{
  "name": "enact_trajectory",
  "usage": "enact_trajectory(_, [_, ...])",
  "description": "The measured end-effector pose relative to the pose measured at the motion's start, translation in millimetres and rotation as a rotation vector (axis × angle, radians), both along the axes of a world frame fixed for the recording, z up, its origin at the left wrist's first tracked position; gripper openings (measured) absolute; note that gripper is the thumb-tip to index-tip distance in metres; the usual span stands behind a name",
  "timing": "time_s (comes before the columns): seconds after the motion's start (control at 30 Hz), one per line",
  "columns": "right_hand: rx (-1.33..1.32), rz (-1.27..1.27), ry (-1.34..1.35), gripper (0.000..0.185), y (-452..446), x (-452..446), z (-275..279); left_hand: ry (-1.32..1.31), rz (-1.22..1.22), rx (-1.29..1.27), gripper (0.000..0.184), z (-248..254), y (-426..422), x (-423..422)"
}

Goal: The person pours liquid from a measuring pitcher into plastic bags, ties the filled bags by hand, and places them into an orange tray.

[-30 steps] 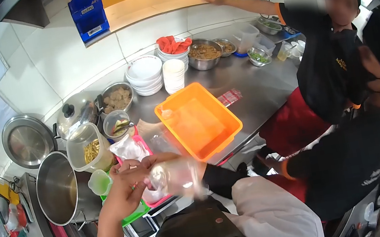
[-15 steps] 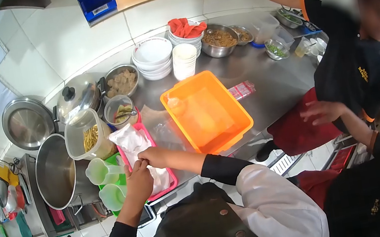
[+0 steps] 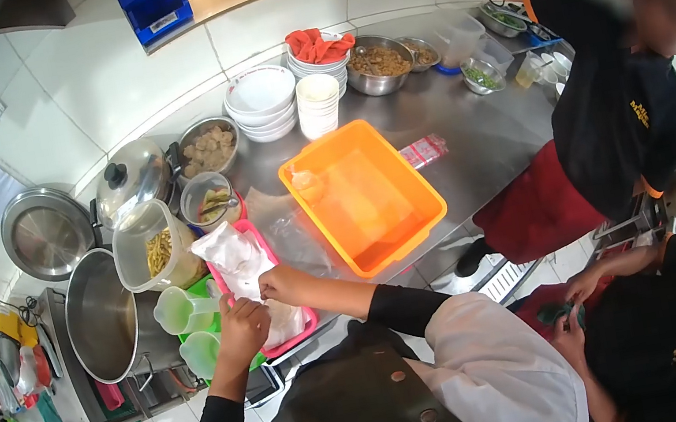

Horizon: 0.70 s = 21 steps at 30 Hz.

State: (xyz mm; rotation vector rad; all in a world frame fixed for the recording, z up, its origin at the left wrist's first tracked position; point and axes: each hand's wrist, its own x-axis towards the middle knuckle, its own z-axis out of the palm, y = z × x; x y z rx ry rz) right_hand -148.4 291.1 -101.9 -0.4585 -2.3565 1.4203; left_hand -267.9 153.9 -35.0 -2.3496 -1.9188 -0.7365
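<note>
My left hand [image 3: 244, 323] is closed, fingers curled in a pinch, over the near left side of a pink tray [image 3: 313, 317]. Just to its right, my right hand [image 3: 286, 285] is closed too, a small gap away from the left. Whatever the fingers pinch is too small or hidden to name. Beneath both hands, white plastic bags [image 3: 230, 251] lie crumpled in the pink tray. Two translucent green measuring jugs [image 3: 179, 311] stand left of my left hand in a bright green tray [image 3: 206, 288].
An orange tub [image 3: 368, 206] sits right of my hands. Behind are stacked white bowls [image 3: 261, 99], cups [image 3: 320, 107], and a steel bowl of cooked food [image 3: 378, 66]. A large pot [image 3: 101, 318] stands left. Two co-workers [image 3: 616, 111] are at the right.
My hands have come slightly apart, the left shifting down and left. The nearer co-worker's raised hand has come down, and that person's hands now hold something dark green.
</note>
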Motion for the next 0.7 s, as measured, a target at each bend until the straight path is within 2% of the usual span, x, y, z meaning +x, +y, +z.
enact_trajectory(0.07, [0.010,-0.054,-0.012,0.009,-10.6,6.4,6.2,-0.097,0.055,0.060,0.008,2.4,1.1,6.0])
enact_trajectory(0.17, [0.031,-0.101,0.021,0.009,-23.2,15.9,22.4,-0.209,0.246,-0.116,0.010,-3.3,6.0,4.4])
enact_trajectory(0.27, [0.150,-0.161,0.118,0.009,-26.4,16.8,17.5,-0.545,0.649,-0.488,0.012,-5.9,17.2,11.5])
enact_trajectory(0.3, [0.201,-0.180,0.159,0.008,-29.9,13.8,13.9,-0.538,0.629,-0.492,0.015,-1.5,16.9,11.1])
enact_trajectory(0.4, [0.015,-0.279,0.159,0.005,-32.2,21.2,12.7,-0.327,0.252,-0.028,0.016,-3.0,10.5,4.9])
enact_trajectory(0.47, [-0.141,-0.299,0.129,0.005,-36.8,22.4,-4.1,-0.252,0.128,0.003,0.016,-5.0,7.3,-1.6])
enact_trajectory(0.5, [-0.109,-0.323,0.150,0.006,-39.8,23.9,-5.5,-0.256,0.067,0.072,0.016,-9.2,8.6,0.9])
enact_trajectory(0.63, [-0.049,-0.328,0.178,0.005,-40.1,30.9,19.5,-0.213,0.155,0.238,0.018,-5.8,17.3,20.5])
enact_trajectory(0.7, [0.064,-0.331,0.260,0.005,-39.2,24.4,20.0,-0.566,0.330,-0.007,0.018,-23.2,15.7,19.3])
